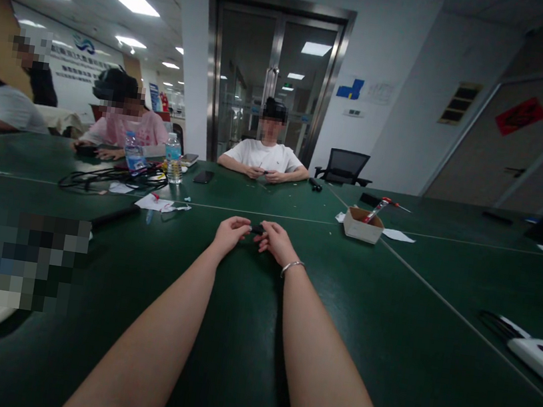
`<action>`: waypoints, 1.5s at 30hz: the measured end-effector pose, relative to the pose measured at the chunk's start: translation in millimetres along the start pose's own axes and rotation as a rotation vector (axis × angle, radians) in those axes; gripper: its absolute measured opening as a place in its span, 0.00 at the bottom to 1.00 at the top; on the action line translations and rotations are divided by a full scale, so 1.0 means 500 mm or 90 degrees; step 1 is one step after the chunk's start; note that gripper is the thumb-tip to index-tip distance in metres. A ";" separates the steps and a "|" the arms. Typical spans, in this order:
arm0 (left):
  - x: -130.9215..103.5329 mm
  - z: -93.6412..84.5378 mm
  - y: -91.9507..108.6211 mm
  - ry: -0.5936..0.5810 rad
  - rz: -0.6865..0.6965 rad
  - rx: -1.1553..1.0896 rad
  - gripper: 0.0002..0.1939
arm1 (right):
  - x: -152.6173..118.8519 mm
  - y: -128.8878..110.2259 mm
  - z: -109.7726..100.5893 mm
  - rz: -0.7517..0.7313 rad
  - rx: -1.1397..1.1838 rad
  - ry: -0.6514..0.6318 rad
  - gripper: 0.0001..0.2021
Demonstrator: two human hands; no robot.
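Note:
Over the green table (245,321), my two hands meet at the centre of the head view with a small black object (257,229) between them. Its exact kind is too small to make out. My right hand (276,242) is closed, thumb and fingers pinching the object's right part. On the other side, my left hand (231,234) is closed too, its fingertips pinched at the object's left end. The fingers hide part of it. A silver bracelet (291,268) circles my right wrist.
A small box (363,226) with a red-handled tool stands ahead right. Bottles (173,159), black cables (103,178) and paper scraps (154,203) lie ahead left. A white power strip (542,359) is at right. Across the table sits a person (266,155); others sit left.

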State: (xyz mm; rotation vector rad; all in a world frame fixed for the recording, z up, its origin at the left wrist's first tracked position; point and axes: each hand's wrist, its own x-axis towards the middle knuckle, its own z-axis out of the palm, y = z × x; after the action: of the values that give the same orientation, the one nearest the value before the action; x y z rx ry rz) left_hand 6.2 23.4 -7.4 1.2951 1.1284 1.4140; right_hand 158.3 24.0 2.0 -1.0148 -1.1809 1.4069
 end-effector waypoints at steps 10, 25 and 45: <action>-0.004 0.004 0.005 -0.004 -0.021 -0.034 0.13 | 0.005 0.005 -0.002 -0.025 -0.003 0.008 0.10; 0.001 0.003 -0.001 0.006 -0.020 -0.032 0.12 | 0.001 0.002 -0.001 -0.013 0.005 0.021 0.10; 0.004 -0.002 -0.007 -0.019 -0.007 -0.033 0.11 | -0.003 -0.003 0.001 -0.011 0.015 -0.007 0.09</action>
State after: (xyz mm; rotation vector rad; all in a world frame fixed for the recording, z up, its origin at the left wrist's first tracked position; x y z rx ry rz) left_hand 5.0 26.2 -10.5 1.2673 1.0704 1.4038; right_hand 158.4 22.6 3.5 -0.9795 -1.1760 1.4111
